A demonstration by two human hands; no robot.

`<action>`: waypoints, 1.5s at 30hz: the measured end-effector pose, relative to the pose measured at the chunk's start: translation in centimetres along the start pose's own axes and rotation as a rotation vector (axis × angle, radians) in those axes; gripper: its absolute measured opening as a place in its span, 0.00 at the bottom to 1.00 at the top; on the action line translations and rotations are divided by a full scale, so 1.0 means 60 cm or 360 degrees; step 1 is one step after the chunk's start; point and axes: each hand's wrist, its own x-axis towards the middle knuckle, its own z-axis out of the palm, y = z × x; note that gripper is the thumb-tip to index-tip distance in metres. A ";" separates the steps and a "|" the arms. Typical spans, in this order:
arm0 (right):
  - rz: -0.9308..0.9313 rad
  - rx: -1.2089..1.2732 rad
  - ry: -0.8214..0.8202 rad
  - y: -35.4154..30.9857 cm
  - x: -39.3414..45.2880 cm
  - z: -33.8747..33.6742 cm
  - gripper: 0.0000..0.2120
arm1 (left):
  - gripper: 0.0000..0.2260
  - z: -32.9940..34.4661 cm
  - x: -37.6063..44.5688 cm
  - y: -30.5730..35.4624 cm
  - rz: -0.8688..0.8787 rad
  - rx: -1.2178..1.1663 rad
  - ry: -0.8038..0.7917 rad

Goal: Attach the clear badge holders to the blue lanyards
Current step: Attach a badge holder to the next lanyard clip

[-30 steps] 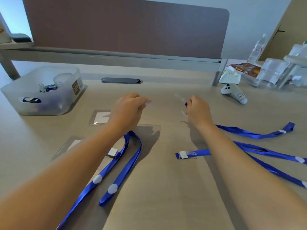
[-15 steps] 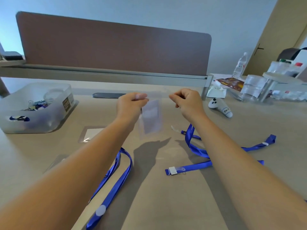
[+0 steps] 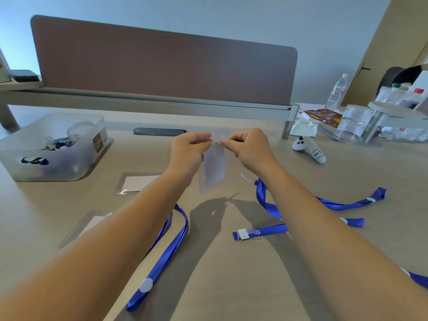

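Observation:
A clear badge holder (image 3: pixel 214 169) with a white card inside hangs above the desk. My left hand (image 3: pixel 188 150) pinches its top left corner. My right hand (image 3: pixel 249 148) pinches the top edge from the right, fingertips almost touching the left ones. A blue lanyard (image 3: pixel 262 200) rises from the desk toward my right wrist, its clear strap end (image 3: pixel 246 178) dangling free. Another lanyard end with a white clip (image 3: pixel 246 234) lies flat below. A third blue lanyard (image 3: pixel 166 249) loops under my left forearm. Two more clear holders (image 3: pixel 136 183) (image 3: pixel 85 224) lie flat at the left.
A frosted plastic bin (image 3: pixel 53 148) with clips and small items stands at the left. A white controller (image 3: pixel 309 149), water bottles (image 3: pixel 337 91) and clear jars (image 3: pixel 354 122) crowd the right rear. A brown divider panel (image 3: pixel 162 63) closes off the back of the desk.
Both hands rose off the desk, lifting the badge holder upright. My right hand then moved left until its fingertips met the holder's top edge beside my left hand.

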 end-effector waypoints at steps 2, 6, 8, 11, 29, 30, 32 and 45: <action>0.0008 0.0009 -0.0003 -0.003 -0.001 0.001 0.13 | 0.11 -0.001 -0.001 -0.003 0.0117 0.0126 0.0012; 0.0016 0.0119 -0.0046 -0.011 -0.004 0.002 0.13 | 0.11 -0.005 -0.007 -0.008 0.0350 0.0346 0.0012; 0.0082 0.0196 -0.0092 -0.014 -0.006 0.005 0.12 | 0.11 -0.007 -0.009 -0.010 0.0414 0.0380 0.0036; 0.0242 0.0462 -0.0170 -0.013 -0.004 0.008 0.13 | 0.13 -0.013 -0.007 -0.015 0.0562 0.0498 0.0054; 0.0424 0.0807 -0.0376 -0.025 -0.015 0.026 0.10 | 0.11 -0.068 0.004 -0.030 0.1450 0.1525 -0.0163; 0.0404 0.0782 -0.0370 -0.025 -0.014 0.028 0.10 | 0.12 -0.067 0.003 -0.030 0.1373 0.1476 -0.0142; 0.0369 0.0729 -0.0347 -0.025 -0.012 0.033 0.11 | 0.13 -0.062 0.002 -0.028 0.1162 0.1381 -0.0135; 0.0102 0.0377 -0.0441 -0.055 -0.012 0.053 0.11 | 0.08 -0.082 0.019 0.019 0.0159 0.0618 -0.0378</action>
